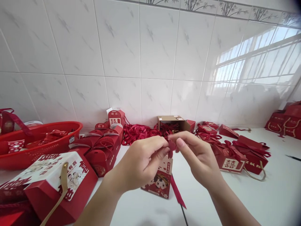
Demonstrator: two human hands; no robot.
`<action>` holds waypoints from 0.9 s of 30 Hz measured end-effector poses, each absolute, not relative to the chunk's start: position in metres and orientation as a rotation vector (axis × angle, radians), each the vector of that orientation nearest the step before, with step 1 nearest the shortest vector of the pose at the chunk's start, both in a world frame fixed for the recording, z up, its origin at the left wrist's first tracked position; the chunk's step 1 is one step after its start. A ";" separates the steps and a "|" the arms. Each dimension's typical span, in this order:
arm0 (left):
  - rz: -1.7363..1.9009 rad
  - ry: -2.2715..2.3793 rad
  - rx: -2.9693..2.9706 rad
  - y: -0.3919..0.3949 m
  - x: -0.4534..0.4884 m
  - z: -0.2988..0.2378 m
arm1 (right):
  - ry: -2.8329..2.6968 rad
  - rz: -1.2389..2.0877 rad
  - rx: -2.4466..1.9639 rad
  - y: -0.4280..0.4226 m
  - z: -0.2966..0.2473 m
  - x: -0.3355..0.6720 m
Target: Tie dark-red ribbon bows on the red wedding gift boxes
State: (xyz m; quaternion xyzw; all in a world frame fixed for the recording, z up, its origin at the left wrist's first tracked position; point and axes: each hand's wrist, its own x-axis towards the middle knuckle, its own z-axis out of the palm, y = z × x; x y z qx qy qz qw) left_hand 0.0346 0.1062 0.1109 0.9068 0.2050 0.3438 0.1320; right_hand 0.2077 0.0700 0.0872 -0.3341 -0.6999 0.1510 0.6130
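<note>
Near the middle of the head view, my left hand (147, 161) pinches a red ribbon (172, 146) between thumb and fingers. My right hand (199, 158) meets the ribbon from the other side, thumb and forefinger closed around its loop; their exact contact is partly blurred. Below the hands a red gift box (162, 183) with cartoon figures stands on the white table, its upper left part hidden behind my left hand. A ribbon tail (178, 193) hangs down along the box's right side.
Several red gift boxes stand at left (104, 149) and right (229, 157). A red plastic basket (77, 127) is far left, beside a larger box with a gold-coloured strap (63, 185). Loose ribbons (138, 133) and an open cardboard box (172, 118) lie along the tiled wall.
</note>
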 end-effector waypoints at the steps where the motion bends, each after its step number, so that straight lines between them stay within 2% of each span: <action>1: 0.987 0.562 2.555 0.106 0.033 0.113 | -1.651 0.384 -0.700 0.070 0.087 0.209; 5: 0.969 0.519 2.406 0.104 0.027 0.119 | -1.769 0.413 -0.532 0.070 0.085 0.211; 10: 0.914 0.522 2.437 0.105 0.024 0.119 | -1.726 0.339 -0.578 0.070 0.088 0.212; 19: 0.838 0.546 2.543 0.106 0.026 0.115 | -1.815 0.507 -0.566 0.070 0.087 0.218; 27: 0.621 0.360 2.520 0.107 0.023 0.116 | -1.960 0.709 -0.428 0.071 0.092 0.224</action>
